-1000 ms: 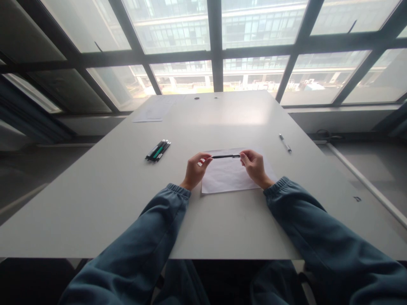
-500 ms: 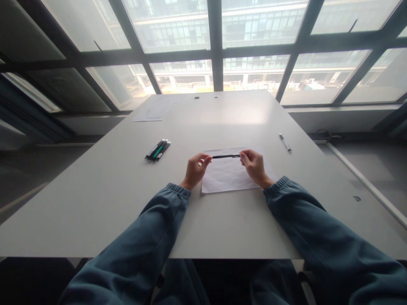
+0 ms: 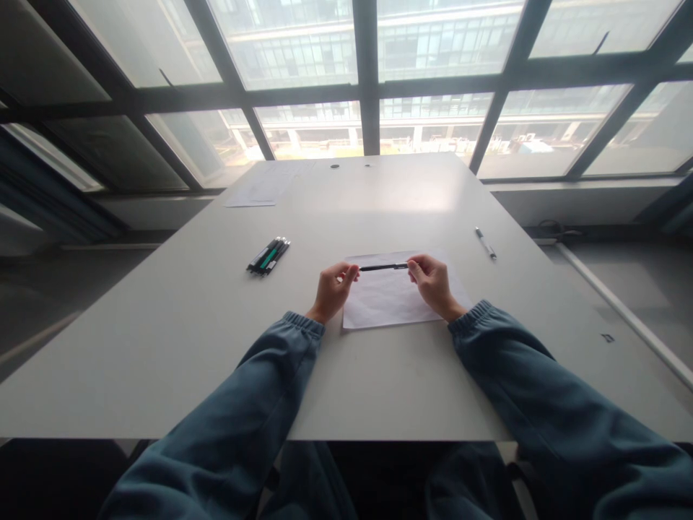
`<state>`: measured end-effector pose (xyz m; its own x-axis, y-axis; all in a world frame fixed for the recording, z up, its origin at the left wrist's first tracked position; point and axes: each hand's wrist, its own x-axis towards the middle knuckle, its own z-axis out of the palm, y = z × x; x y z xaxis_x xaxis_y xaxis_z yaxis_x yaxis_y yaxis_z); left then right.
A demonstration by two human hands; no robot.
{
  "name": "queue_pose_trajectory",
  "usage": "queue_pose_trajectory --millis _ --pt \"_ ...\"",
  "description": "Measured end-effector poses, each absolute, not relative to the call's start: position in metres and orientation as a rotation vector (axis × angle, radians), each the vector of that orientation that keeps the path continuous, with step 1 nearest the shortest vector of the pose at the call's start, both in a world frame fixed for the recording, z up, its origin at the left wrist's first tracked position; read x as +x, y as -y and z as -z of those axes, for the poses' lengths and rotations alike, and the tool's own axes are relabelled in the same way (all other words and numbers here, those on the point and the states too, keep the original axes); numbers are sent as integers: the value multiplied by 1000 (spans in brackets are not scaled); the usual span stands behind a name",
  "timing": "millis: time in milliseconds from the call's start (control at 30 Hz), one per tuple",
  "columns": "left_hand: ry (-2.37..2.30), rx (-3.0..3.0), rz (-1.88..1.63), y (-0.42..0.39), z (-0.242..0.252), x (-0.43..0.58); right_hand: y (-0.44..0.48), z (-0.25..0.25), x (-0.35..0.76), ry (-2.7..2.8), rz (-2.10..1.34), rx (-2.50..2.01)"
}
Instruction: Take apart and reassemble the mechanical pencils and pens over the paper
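A slim black pen (image 3: 383,268) is stretched level between my two hands, above a white sheet of paper (image 3: 387,303) on the table. My left hand (image 3: 333,287) pinches its left end between thumb and fingers. At the other end, by the clip, my right hand (image 3: 432,284) closes on it the same way. Both pen tips are hidden in my fingers. Part of the sheet's right side lies under my right hand.
Left of the paper lies a bundle of several dark pens (image 3: 269,256), one of them green. A single white-grey pen (image 3: 486,244) rests near the right edge of the white table (image 3: 162,361). Papers (image 3: 254,189) lie at the far left, and a small dark disc (image 3: 335,167) at the back.
Almost nothing differs. Both hands, with the pen between them, have shifted very slightly to the left.
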<state>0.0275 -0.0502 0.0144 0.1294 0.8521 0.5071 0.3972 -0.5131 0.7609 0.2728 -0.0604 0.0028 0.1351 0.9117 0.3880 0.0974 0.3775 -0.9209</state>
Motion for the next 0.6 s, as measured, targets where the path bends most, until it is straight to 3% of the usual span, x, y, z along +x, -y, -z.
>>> queue_pose_trajectory --millis 600 --pt "-1231 1932 -1313 55 -19 29 61 -3 271 1311 -797 -1005"
